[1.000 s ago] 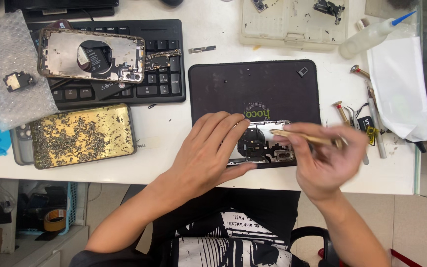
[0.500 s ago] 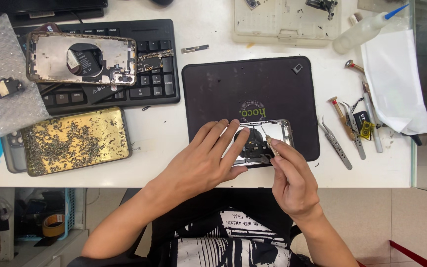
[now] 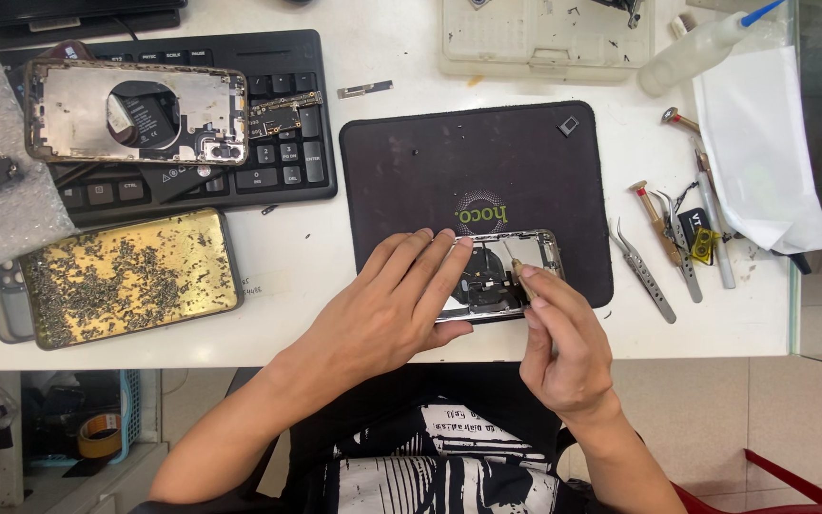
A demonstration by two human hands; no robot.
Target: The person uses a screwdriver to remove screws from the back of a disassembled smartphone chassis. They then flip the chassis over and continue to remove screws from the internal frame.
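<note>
An opened phone (image 3: 501, 276) is being worked on at the near edge of a black mat (image 3: 473, 176).

The phone is pinned flat under the spread fingers of the left hand (image 3: 392, 309), which is open and grips nothing. A thin tool (image 3: 518, 269) is pinched in the closed fingers of the right hand (image 3: 563, 338), its tip set inside the phone. Tweezers (image 3: 641, 271) lie just right of that hand; a gold tray (image 3: 130, 276) lies well left.
</note>
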